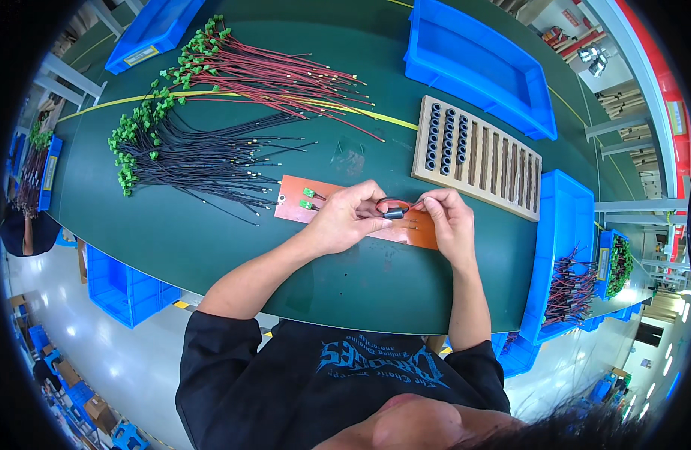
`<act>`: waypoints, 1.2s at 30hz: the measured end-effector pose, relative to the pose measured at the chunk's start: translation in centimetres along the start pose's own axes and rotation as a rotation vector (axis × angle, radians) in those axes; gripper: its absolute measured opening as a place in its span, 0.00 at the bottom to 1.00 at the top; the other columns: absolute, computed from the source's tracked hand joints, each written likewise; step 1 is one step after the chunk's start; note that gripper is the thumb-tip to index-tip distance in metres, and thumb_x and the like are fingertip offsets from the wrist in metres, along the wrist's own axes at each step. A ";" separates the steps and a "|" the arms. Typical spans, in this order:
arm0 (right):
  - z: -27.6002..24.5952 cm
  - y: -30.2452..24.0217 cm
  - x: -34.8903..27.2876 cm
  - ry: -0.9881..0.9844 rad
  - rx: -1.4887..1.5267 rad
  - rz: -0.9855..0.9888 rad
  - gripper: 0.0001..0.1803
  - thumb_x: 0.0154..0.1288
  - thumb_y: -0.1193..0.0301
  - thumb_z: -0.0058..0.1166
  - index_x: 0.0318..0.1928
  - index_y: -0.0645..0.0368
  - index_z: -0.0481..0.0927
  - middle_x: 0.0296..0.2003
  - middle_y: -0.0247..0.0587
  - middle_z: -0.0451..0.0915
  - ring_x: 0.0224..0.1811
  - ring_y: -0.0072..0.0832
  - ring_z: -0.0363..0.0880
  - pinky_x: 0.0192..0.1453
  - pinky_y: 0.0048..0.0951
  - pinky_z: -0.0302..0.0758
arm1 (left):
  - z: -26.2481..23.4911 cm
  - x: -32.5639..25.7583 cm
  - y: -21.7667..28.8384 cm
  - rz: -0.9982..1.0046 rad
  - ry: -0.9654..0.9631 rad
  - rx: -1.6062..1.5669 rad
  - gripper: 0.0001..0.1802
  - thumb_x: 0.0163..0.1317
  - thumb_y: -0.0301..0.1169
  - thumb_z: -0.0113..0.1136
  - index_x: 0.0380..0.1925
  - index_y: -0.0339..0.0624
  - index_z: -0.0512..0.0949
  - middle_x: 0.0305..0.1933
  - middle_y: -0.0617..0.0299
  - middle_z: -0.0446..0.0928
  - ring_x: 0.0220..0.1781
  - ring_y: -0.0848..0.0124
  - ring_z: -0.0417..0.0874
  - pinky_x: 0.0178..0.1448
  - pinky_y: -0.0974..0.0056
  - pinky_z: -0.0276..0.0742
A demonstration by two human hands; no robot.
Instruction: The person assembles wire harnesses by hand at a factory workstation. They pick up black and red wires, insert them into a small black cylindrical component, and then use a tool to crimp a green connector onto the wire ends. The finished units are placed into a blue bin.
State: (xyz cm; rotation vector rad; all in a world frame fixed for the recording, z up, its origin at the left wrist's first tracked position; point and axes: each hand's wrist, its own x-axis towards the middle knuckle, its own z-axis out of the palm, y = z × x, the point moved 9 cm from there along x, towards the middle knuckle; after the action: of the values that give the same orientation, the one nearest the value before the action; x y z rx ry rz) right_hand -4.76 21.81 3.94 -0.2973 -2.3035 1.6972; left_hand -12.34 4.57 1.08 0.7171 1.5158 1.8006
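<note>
Over an orange board (296,212) on the green table, my left hand (344,217) pinches a small black ferrite core (394,214). Red and black wires loop around and through this core. My right hand (449,221) is closed at the core's right side, with fingertips pinching the wires. Two green connectors (308,193) lie on the board left of my left hand, and their wires run toward it. Part of the wires is hidden behind my fingers.
Red wires (285,71) and black wires (218,157) with green connectors lie at the far left. A wooden rack (476,157) holds several black ferrite cores in its slots. Blue bins (480,64) stand behind it; another bin (559,217) at right contains wired cores.
</note>
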 end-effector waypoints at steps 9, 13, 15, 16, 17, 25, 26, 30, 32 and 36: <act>0.9 -0.6 -0.7 -0.101 0.007 0.085 0.13 0.68 0.72 0.65 0.51 0.64 0.82 0.38 0.36 0.85 0.46 0.23 0.82 0.53 0.29 0.80 | 0.2 -0.1 0.3 0.048 0.015 0.052 0.11 0.62 0.19 0.67 0.40 0.35 0.74 0.41 0.59 0.84 0.45 0.73 0.87 0.51 0.64 0.84; 1.9 -0.4 -1.1 -0.100 -0.125 0.004 0.05 0.71 0.75 0.61 0.42 0.65 0.85 0.38 0.36 0.86 0.44 0.25 0.83 0.52 0.30 0.79 | 0.7 -0.2 0.8 0.045 0.053 0.212 0.13 0.60 0.17 0.67 0.41 0.35 0.74 0.42 0.57 0.84 0.45 0.68 0.88 0.54 0.62 0.85; 1.5 -1.3 -1.3 -0.051 -0.152 -0.085 0.06 0.74 0.76 0.57 0.41 0.65 0.85 0.38 0.39 0.86 0.40 0.26 0.84 0.49 0.29 0.80 | 0.5 -0.2 1.1 0.052 0.075 0.231 0.14 0.59 0.17 0.67 0.42 0.36 0.74 0.44 0.55 0.83 0.47 0.66 0.88 0.56 0.62 0.85; 0.6 -1.1 -1.6 0.008 -0.113 -0.071 0.06 0.74 0.76 0.57 0.40 0.65 0.85 0.38 0.40 0.86 0.39 0.26 0.85 0.48 0.28 0.80 | 0.4 -0.3 1.2 0.056 0.084 0.241 0.15 0.58 0.16 0.67 0.43 0.36 0.74 0.45 0.54 0.82 0.48 0.66 0.88 0.56 0.61 0.85; -0.2 -0.7 -1.8 0.061 -0.071 -0.058 0.06 0.74 0.76 0.56 0.40 0.66 0.85 0.38 0.41 0.85 0.38 0.26 0.85 0.47 0.28 0.81 | 0.4 -0.3 0.9 0.018 0.074 0.227 0.15 0.58 0.17 0.67 0.43 0.36 0.74 0.46 0.54 0.82 0.50 0.65 0.87 0.57 0.61 0.85; -2.2 -2.0 -2.9 0.069 -0.089 -0.234 0.06 0.74 0.74 0.57 0.43 0.62 0.84 0.38 0.41 0.84 0.41 0.31 0.83 0.47 0.31 0.78 | 2.9 0.7 3.1 0.104 -0.203 0.281 0.21 0.64 0.19 0.67 0.58 0.37 0.76 0.53 0.53 0.78 0.57 0.66 0.83 0.63 0.62 0.82; -1.9 -2.7 -2.8 0.056 -0.068 -0.261 0.06 0.74 0.74 0.57 0.43 0.62 0.84 0.38 0.41 0.84 0.42 0.32 0.83 0.47 0.32 0.78 | 3.0 1.3 2.9 0.083 -0.196 0.173 0.21 0.68 0.25 0.65 0.61 0.38 0.78 0.51 0.52 0.81 0.56 0.65 0.84 0.61 0.62 0.81; -1.8 -3.0 -3.1 0.063 -0.026 -0.302 0.06 0.75 0.76 0.55 0.45 0.63 0.84 0.38 0.40 0.84 0.42 0.29 0.83 0.47 0.31 0.78 | 4.6 3.3 2.2 0.055 -0.314 0.441 0.10 0.72 0.30 0.62 0.44 0.35 0.86 0.37 0.57 0.84 0.44 0.71 0.84 0.50 0.64 0.80; -1.9 -1.5 -3.3 0.115 0.137 -0.173 0.07 0.76 0.76 0.55 0.47 0.65 0.84 0.40 0.38 0.85 0.42 0.25 0.84 0.48 0.27 0.80 | 4.6 3.6 1.9 0.042 -0.260 0.402 0.09 0.72 0.29 0.62 0.42 0.35 0.86 0.36 0.58 0.84 0.41 0.72 0.83 0.48 0.64 0.79; -1.3 1.0 -3.6 0.157 0.240 0.036 0.09 0.76 0.73 0.57 0.47 0.67 0.84 0.42 0.40 0.87 0.43 0.24 0.86 0.50 0.27 0.83 | 4.4 3.4 1.0 0.025 -0.160 0.351 0.07 0.70 0.27 0.64 0.41 0.34 0.86 0.37 0.59 0.84 0.39 0.73 0.83 0.46 0.66 0.79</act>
State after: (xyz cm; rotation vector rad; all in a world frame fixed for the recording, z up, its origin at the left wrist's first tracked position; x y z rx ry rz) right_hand -0.88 22.14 3.08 -0.4080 -1.9720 1.8730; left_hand -11.27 9.81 2.78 1.0258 1.7376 1.4678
